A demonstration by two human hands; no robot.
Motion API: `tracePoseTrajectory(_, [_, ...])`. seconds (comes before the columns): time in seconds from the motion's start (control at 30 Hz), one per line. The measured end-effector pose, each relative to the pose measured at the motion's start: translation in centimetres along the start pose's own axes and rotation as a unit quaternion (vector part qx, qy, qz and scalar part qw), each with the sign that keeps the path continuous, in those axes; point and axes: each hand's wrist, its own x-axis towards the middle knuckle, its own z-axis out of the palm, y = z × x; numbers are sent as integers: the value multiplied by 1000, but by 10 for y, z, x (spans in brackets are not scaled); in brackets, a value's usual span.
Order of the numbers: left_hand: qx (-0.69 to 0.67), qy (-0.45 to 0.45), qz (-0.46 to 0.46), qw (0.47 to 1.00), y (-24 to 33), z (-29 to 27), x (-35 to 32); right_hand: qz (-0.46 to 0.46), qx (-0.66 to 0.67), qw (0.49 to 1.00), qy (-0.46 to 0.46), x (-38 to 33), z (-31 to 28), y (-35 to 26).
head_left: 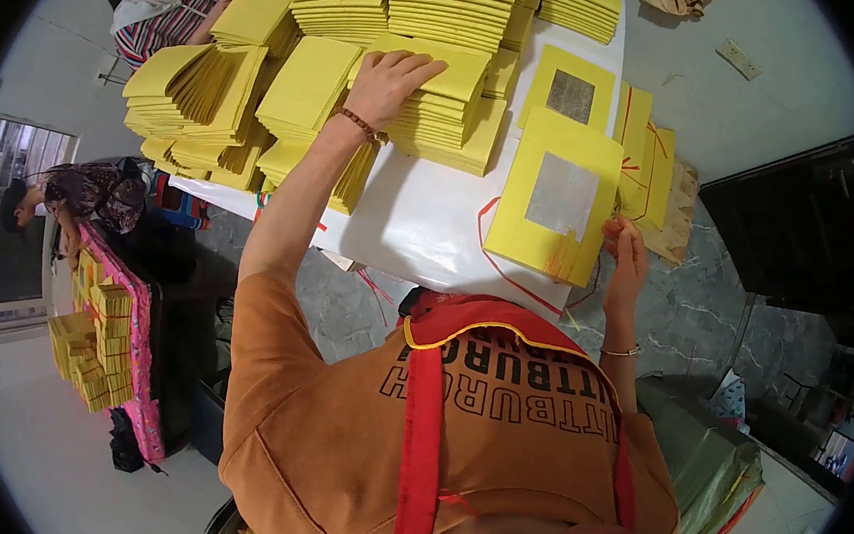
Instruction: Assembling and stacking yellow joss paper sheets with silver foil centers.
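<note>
My left hand (388, 91) lies over the top of a stack of folded yellow paper (435, 116), its fingers stretched out across the upper sheets. At the right, my right hand (627, 256) has its fingers curled together beside the edge of a yellow paper bundle with a silver square (554, 197). What those fingers pinch is too small to make out. A red string (510, 278) loops out from beneath this bundle along the table's near edge. Behind it lies another yellow sheet with a silver square (570, 93).
Stacks of yellow paper (198, 94) crowd the white table (413, 218). To the right, yellow bundles tied with red string (652, 164) rest on brown paper (681, 209). At the far left a person (91, 198) bends over a pink-covered table (144, 390); another person in stripes (152, 26) is behind the stacks.
</note>
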Motion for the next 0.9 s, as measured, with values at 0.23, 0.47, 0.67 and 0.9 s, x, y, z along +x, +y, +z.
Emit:
tracePoseTrajectory(0.23, [0, -64, -4, 998, 3, 0, -3, 0, 8, 1000, 7, -3, 2, 8])
tracePoseTrajectory(0.47, [35, -77, -55, 995, 14, -1, -8, 15, 8, 1000, 6, -3, 5, 6])
tracePoseTrajectory(0.67, [-14, -79, -21, 997, -1, 10, -15, 24, -4, 1000, -2, 1, 7, 7])
tracePoseTrajectory(0.9, [-40, -199, -25, 979, -2, 9, -12, 18, -2, 1000, -11, 2, 8, 11])
